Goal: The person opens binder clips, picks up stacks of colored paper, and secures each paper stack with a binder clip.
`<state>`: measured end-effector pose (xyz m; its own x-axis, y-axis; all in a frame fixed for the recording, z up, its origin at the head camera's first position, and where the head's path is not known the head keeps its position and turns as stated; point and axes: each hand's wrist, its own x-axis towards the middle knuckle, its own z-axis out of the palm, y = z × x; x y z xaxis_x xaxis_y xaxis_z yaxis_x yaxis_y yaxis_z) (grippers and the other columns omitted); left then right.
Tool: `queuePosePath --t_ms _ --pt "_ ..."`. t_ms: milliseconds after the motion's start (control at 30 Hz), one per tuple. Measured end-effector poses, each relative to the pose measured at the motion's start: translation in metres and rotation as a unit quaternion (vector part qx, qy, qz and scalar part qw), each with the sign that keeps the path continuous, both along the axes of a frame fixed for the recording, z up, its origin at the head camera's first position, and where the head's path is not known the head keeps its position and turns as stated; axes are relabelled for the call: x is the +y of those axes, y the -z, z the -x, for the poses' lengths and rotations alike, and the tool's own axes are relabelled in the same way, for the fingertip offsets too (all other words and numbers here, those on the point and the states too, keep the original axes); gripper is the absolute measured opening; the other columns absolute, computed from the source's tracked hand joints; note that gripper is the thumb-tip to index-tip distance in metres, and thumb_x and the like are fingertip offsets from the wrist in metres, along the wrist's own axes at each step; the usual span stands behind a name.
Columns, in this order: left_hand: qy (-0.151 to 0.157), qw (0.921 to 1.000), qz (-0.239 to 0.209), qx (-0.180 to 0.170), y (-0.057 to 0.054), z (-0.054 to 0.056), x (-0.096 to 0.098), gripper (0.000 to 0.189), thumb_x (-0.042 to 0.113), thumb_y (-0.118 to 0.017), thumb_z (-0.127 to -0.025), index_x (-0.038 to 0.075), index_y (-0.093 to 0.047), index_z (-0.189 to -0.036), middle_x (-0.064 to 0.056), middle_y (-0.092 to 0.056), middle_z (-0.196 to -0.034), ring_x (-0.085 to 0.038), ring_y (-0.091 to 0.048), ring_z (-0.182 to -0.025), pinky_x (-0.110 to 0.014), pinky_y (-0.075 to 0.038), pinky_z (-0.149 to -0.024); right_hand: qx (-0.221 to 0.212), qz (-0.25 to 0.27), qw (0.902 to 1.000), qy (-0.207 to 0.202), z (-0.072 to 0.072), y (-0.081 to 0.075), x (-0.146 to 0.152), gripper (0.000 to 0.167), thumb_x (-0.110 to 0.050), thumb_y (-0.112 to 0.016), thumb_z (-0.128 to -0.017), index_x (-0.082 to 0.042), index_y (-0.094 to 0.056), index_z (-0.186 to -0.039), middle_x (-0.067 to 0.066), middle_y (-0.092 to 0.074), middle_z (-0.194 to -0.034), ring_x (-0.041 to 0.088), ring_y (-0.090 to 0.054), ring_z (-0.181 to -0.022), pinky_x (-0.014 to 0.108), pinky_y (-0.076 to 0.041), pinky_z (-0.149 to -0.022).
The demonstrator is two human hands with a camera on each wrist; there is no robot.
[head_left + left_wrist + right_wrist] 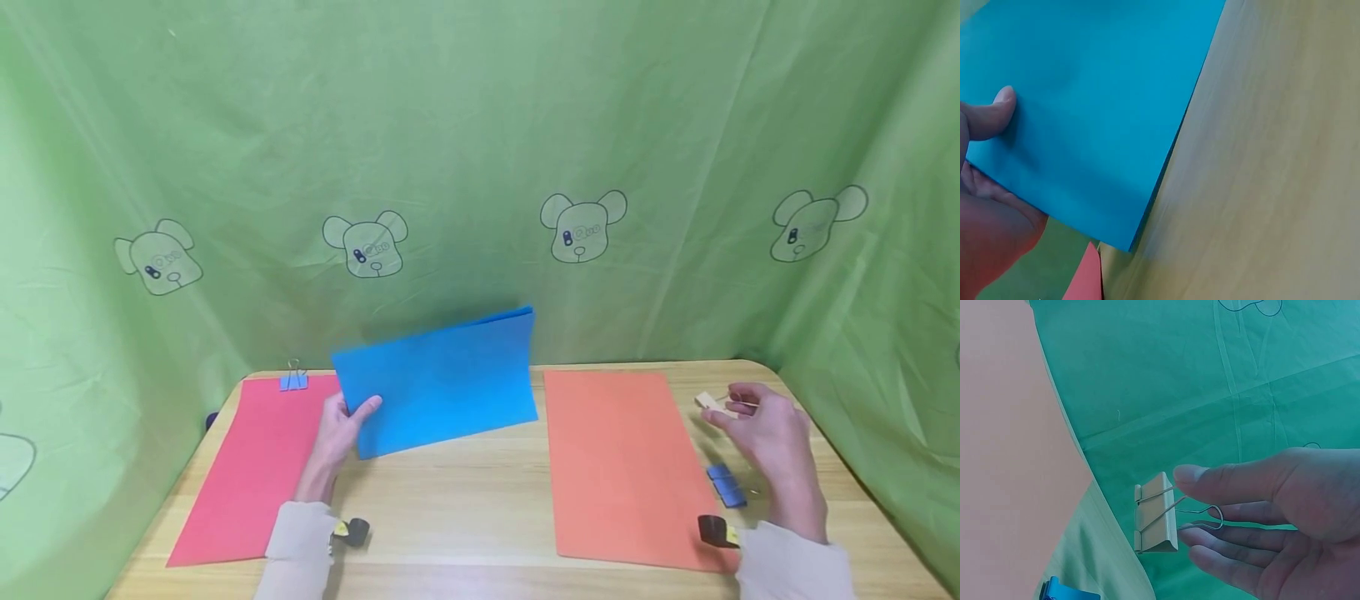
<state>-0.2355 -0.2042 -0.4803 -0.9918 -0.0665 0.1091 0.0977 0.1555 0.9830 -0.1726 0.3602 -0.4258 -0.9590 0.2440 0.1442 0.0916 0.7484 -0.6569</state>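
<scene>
Gripping blue paper (450, 382) in the left hand (339, 427), holding it over the table (450, 517), far side; pinching a pale binder clip (1155, 515) in the right hand (768, 427), right of the orange paper (626, 467)

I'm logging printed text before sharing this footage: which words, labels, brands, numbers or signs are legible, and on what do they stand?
"Quo", probably: small letters on the outlined animal heads printed on the green fabric backdrop; too faint to confirm.
Unreadable: any marks on the yellow patches beside the black wrist devices.
None seen: rectangular blue paper, beige binder clip, orange paper, pinkish-red paper.
</scene>
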Motion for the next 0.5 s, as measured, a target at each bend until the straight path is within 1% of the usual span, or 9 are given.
queuePosePath --t_ms 100,233,267,300,333,367,433,467,500 --pt "-0.008 1.0000 -0.002 -0.005 -0.0006 -0.0006 -0.0003 0.022 0.016 -0.065 -0.102 -0.004 -0.063 -0.111 -0.010 -0.072 -0.096 -0.013 -0.066 -0.087 -0.026 -0.053 -0.082 0.003 -0.002 1.0000 0.001 0.0001 -0.0001 0.0004 0.069 -0.029 -0.078 -0.092 0.016 -0.050 -0.136 0.037 -0.060 -0.127 0.053 -0.061 -0.113 0.057 -0.050 -0.087" --pt "-0.016 0.9998 -0.010 -0.007 -0.0023 -0.0012 -0.0006 0.024 0.019 -0.061 -0.105 -0.002 -0.062 -0.116 -0.012 -0.074 -0.105 -0.011 -0.071 -0.093 -0.025 -0.055 -0.086 0.007 0.003 0.9999 0.010 0.0006 -0.0019 0.0001 0.072 -0.035 -0.080 -0.090 0.013 -0.052 -0.136 0.033 -0.064 -0.125 0.047 -0.065 -0.111 0.033 -0.054 -0.078" --pt "-0.017 0.9998 -0.011 -0.007 -0.0025 -0.0011 -0.0007 0.024 0.019 -0.061 -0.105 -0.002 -0.061 -0.116 -0.013 -0.074 -0.106 -0.011 -0.072 -0.093 -0.026 -0.056 -0.086 0.007 0.006 0.9998 0.015 0.0009 -0.0026 -0.0002 0.073 -0.037 -0.081 -0.090 0.011 -0.053 -0.136 0.031 -0.065 -0.125 0.040 -0.070 -0.107 0.027 -0.052 -0.075" --pt "-0.018 0.9997 -0.011 -0.009 -0.0029 -0.0012 -0.0007 0.025 0.020 -0.060 -0.105 -0.002 -0.061 -0.116 -0.013 -0.075 -0.106 -0.011 -0.072 -0.093 -0.026 -0.056 -0.085 0.008 0.008 0.9998 0.019 0.0012 -0.0033 -0.0006 0.074 -0.039 -0.081 -0.089 0.010 -0.054 -0.137 0.029 -0.066 -0.124 0.030 -0.073 -0.101 0.023 -0.050 -0.072" --pt "-0.020 0.9997 -0.010 -0.010 -0.0033 -0.0014 -0.0007 0.026 0.021 -0.060 -0.105 -0.002 -0.061 -0.116 -0.013 -0.075 -0.106 -0.012 -0.072 -0.092 -0.025 -0.056 -0.085 0.007 0.010 0.9996 0.023 0.0015 -0.0040 -0.0010 0.075 -0.041 -0.081 -0.088 0.008 -0.055 -0.137 0.027 -0.067 -0.124 0.018 -0.074 -0.095 0.023 -0.051 -0.073" --pt "-0.021 0.9997 -0.008 -0.013 -0.0035 -0.0014 -0.0009 0.026 0.022 -0.060 -0.106 -0.002 -0.061 -0.116 -0.014 -0.075 -0.105 -0.013 -0.072 -0.093 -0.026 -0.056 -0.085 0.008 0.013 0.9995 0.027 0.0017 -0.0047 -0.0014 0.076 -0.043 -0.082 -0.087 0.007 -0.056 -0.137 0.025 -0.068 -0.124 0.005 -0.071 -0.089 0.022 -0.051 -0.073" --pt "-0.024 0.9995 -0.004 -0.019 -0.0034 -0.0012 -0.0011 0.028 0.024 -0.059 -0.106 -0.002 -0.061 -0.116 -0.014 -0.075 -0.105 -0.014 -0.072 -0.093 -0.025 -0.055 -0.084 0.011 0.013 0.9994 0.031 0.0018 -0.0056 -0.0024 0.076 -0.046 -0.082 -0.087 0.005 -0.057 -0.137 0.023 -0.069 -0.124 -0.016 -0.058 -0.080 0.025 -0.051 -0.077" --pt "-0.025 0.9994 0.000 -0.022 -0.0037 -0.0014 -0.0010 0.029 0.025 -0.059 -0.106 -0.002 -0.061 -0.117 -0.014 -0.075 -0.106 -0.014 -0.072 -0.095 -0.024 -0.054 -0.085 0.013 0.014 0.9994 0.030 0.0017 -0.0059 -0.0027 0.076 -0.047 -0.082 -0.086 0.005 -0.057 -0.137 0.022 -0.069 -0.124 -0.022 -0.050 -0.078 0.025 -0.051 -0.077" --pt "-0.027 0.9993 0.003 -0.026 -0.0041 -0.0016 -0.0008 0.029 0.026 -0.059 -0.106 -0.001 -0.061 -0.118 -0.013 -0.075 -0.107 -0.014 -0.072 -0.096 -0.024 -0.054 -0.086 0.016 0.014 0.9994 0.029 0.0015 -0.0062 -0.0031 0.076 -0.047 -0.082 -0.086 0.005 -0.057 -0.137 0.022 -0.069 -0.124 -0.025 -0.047 -0.076 0.027 -0.051 -0.078"
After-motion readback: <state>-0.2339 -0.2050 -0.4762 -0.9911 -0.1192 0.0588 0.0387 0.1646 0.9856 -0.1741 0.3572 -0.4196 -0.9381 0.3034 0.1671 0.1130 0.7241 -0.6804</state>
